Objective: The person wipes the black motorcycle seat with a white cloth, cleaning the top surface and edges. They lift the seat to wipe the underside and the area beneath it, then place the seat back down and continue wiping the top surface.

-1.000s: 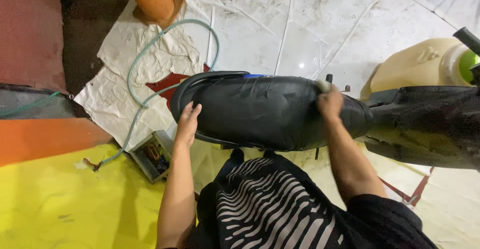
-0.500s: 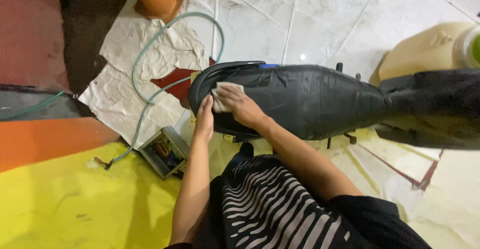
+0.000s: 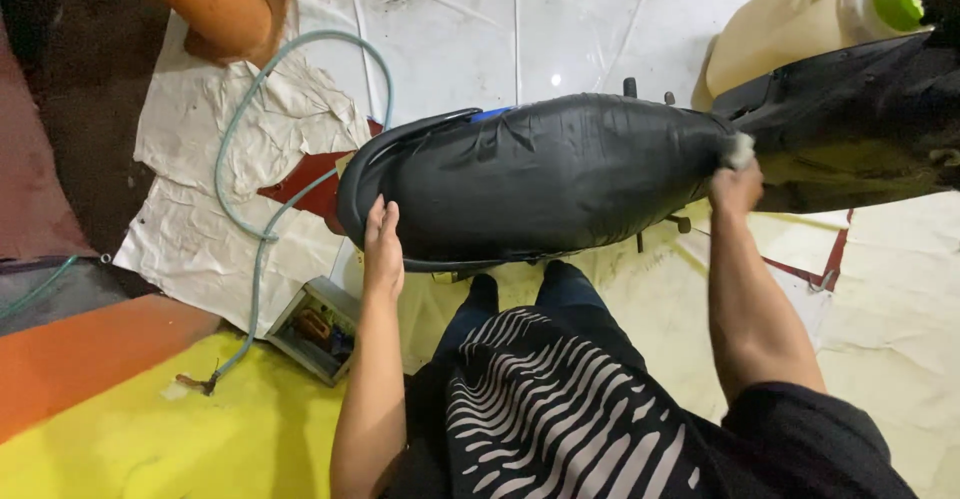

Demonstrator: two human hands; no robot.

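My left hand lies flat and open on the near edge of the black motorcycle seat; my right hand is closed on a small pale cloth at its far end — I should press evenly and brace the seat.

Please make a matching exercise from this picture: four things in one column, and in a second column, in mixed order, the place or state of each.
Things:
1. left hand
2. right hand
3. hose
4. small open box

Places or states:
A. lies in a curve over crumpled white paper
B. rests flat on the rounded end of the black seat
C. presses a pale cloth to the seat's narrow end
D. sits on the floor beside the person's left forearm

Pairs: 1-B, 2-C, 3-A, 4-D
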